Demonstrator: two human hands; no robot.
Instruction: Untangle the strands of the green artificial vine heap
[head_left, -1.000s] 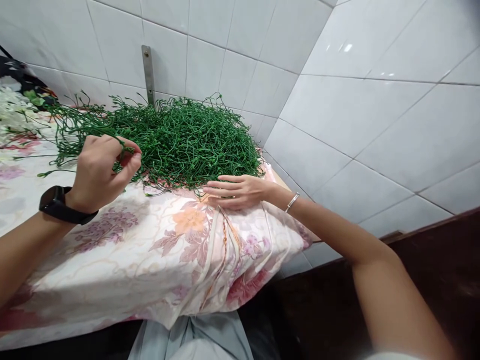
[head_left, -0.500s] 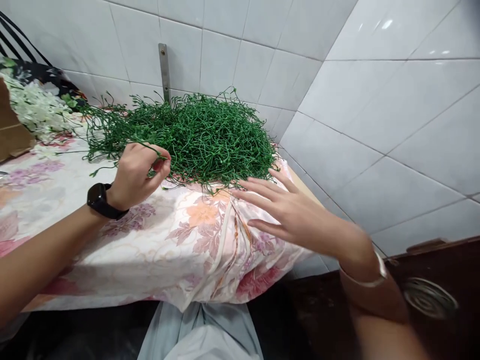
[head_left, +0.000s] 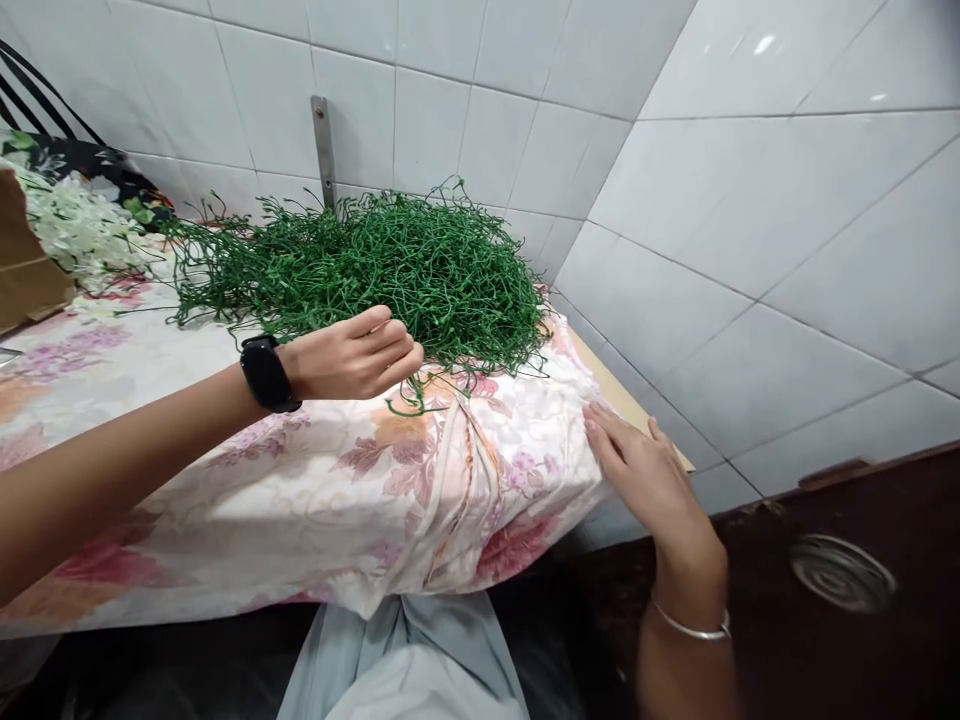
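L hand point(head_left: 358, 355), R hand point(head_left: 646, 472) shifted rt.

Green beside a floral print

Solid green stems point(head_left: 427, 265); white tablecloth point(head_left: 300, 525) printed with pink, purple and orange flowers point(head_left: 517, 548), mauve-brown leaves point(head_left: 411, 468); white blossoms point(head_left: 82, 225); black watch point(head_left: 268, 375); silver bangle point(head_left: 701, 632); pale grey-blue clothing point(head_left: 409, 650); brown cardboard point(head_left: 30, 265); whitish tiles point(head_left: 431, 115) gridded by darker lines.

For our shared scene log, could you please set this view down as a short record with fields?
Left hand: fingers curled, in front of green stems; grip hidden
Right hand: open, at the right edge of the floral cloth
Left wrist: black watch
Right wrist: silver bangle
Far left: white flowers
Behind: tiled wall
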